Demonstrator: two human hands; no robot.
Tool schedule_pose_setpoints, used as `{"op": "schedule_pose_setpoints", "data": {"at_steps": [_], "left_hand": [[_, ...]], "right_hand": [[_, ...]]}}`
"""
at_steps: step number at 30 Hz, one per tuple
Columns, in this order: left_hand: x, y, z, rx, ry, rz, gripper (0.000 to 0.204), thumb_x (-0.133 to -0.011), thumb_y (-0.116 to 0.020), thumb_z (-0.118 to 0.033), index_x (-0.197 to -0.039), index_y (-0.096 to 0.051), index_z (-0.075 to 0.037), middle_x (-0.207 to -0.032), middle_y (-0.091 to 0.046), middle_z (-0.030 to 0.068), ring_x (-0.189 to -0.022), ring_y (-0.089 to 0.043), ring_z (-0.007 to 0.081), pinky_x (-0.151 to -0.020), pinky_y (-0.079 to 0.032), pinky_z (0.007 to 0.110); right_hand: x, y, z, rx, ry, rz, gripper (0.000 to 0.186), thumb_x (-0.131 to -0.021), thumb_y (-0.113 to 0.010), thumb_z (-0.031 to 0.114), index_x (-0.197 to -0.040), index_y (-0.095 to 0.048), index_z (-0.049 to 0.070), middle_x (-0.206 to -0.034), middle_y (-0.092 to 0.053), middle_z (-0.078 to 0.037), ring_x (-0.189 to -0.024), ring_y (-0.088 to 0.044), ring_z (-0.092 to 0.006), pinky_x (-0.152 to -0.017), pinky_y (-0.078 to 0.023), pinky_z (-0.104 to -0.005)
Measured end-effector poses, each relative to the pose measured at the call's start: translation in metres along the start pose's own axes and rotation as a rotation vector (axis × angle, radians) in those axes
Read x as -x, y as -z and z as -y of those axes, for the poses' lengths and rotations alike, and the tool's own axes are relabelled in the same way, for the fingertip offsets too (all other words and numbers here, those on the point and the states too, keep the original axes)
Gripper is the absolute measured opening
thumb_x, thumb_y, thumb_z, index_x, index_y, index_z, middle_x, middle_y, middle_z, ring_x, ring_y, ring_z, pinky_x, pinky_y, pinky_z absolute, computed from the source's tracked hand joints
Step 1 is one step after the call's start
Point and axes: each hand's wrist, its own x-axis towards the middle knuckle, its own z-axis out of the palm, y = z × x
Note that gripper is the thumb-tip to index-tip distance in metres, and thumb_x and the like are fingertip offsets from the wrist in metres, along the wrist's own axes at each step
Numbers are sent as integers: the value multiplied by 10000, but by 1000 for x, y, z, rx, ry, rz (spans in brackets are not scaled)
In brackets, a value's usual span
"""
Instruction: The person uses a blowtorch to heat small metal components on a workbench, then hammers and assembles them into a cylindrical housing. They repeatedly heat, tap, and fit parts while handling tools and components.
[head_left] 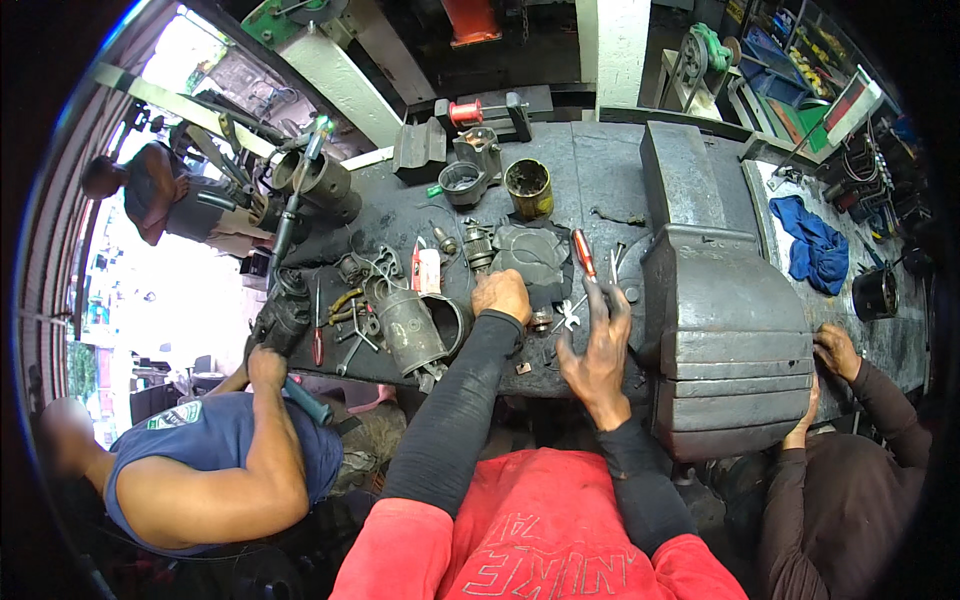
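Observation:
My left hand (502,296) is closed over the bench, its fingertips hidden; what they hold, if anything, I cannot make out. Just beyond it lies a greasy metal gear shaft (478,246). To its left a hollow cylindrical metal motor housing (408,328) rests on its side. My right hand (600,355) is open, fingers spread and dark with grease. Its fingertips reach close to a red-handled screwdriver (583,252); whether they touch it I cannot tell. Between my hands are a small open-end wrench (571,314) and a small round metal part (541,319).
Beyond stand a yellow can (528,190) and a grey metal housing (466,178). Yellow-handled pliers (345,303) lie at left. A bulky dark metal block (735,345) stands right. Co-workers' hands (268,368) are at both sides, one at a dark tool (285,310). A blue cloth (808,245) lies far right.

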Motion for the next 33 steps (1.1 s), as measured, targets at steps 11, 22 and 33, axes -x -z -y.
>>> {"op": "schedule_pose_setpoints", "data": {"at_steps": [11, 22, 33], "left_hand": [[-6, -23, -9, -87, 22, -47, 192, -933, -687, -119, -1060, -827, -86, -1128, -799, 143, -1082, -771, 328, -869, -621, 443], [4, -18, -12, -24, -20, -59, 186, -882, -701, -85, -1017, -822, -46, -1090, -791, 197, -1033, -779, 356, -861, -628, 452], [-4, 10, 17, 704, 21, -485, 197, -888, -752, -99, -1065, -762, -13, -961, -778, 193, -844, -764, 340, -785, -586, 410]], "right_hand": [[31, 33, 6, -212, -73, 62, 714, -794, -726, -31, -1476, -521, 16, -1401, -484, -269, -1340, -487, -458, -1171, -386, -521], [35, 54, 10, -217, -40, 131, 694, -810, -695, -6, -1484, -534, 9, -1401, -491, -258, -1349, -490, -438, -1168, -396, -496], [31, 59, 28, -290, 21, 138, 631, -839, -699, -2, -1450, -545, -15, -1338, -543, -273, -1268, -538, -448, -1116, -428, -495]]}}
